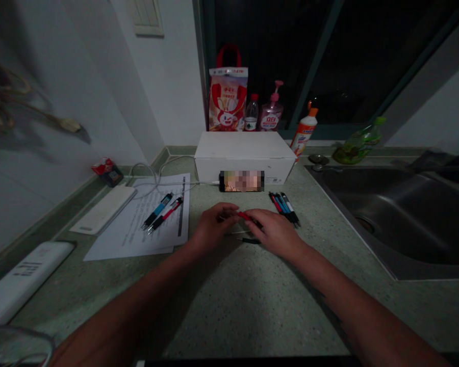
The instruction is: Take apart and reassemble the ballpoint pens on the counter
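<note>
A small red pen barrel (244, 216) spans the gap between my hands above the counter. My left hand (214, 227) pinches its left end between thumb and fingers. On the other end, the fingers of my right hand (277, 230) are closed; they hide part of it. Just below lies a black pen piece (249, 240), partly covered by my right hand. A thin pale rod (235, 233), perhaps a refill, is beside it. Several pens (285, 208) in red, blue and white lie side by side past my right hand. To the left, a blue pen (158, 210) and a red pen (166, 215) rest on printed paper (137, 244).
A phone (241, 181) with a cable leans against a white box (245, 148). On the right is a steel sink (390, 270). A power strip (30, 275) and a flat white case (103, 209) lie left. Bottles, including a pink pump bottle (271, 109), stand behind.
</note>
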The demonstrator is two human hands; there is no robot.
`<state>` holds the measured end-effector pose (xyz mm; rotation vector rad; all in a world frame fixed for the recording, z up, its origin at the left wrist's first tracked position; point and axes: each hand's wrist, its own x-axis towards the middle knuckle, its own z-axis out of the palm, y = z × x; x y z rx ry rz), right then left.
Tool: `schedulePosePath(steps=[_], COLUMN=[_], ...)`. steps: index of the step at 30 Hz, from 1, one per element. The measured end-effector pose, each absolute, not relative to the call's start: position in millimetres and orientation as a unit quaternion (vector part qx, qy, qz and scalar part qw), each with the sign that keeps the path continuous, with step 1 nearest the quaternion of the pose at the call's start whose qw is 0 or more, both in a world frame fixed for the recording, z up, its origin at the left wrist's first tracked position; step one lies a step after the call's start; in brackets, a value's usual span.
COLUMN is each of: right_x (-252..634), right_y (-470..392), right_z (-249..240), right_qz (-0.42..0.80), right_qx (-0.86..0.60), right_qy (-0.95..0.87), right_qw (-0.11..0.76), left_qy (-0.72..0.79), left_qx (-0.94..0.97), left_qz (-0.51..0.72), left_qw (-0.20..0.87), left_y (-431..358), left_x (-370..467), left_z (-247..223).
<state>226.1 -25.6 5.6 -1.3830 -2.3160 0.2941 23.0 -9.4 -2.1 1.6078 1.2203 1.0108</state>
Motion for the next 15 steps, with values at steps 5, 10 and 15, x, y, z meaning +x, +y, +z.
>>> schedulePosePath(steps=[5,10,15], right_x=[227.8,231.0,231.8], right_y=[-22.6,-18.9,-18.9], right_z=[2.2,-1.3,0.4], right_qz=[0.103,0.088,0.062], right_qx=[-0.553,-0.565,-0.580], right_qy=[-0.791,-0.781,-0.778], right_qw=[0.239,0.253,0.233], left_qy=[0.526,0.492,0.488], left_qx=[0.748,0.841,0.859], left_qz=[0.272,0.131,0.100], left_qw=[0.301,0.183,0.122], left_y=[-12.5,-15.7,-14.5], left_x=[21.0,21.3,22.7], left_z=[-4.3,-1.6,-3.2])
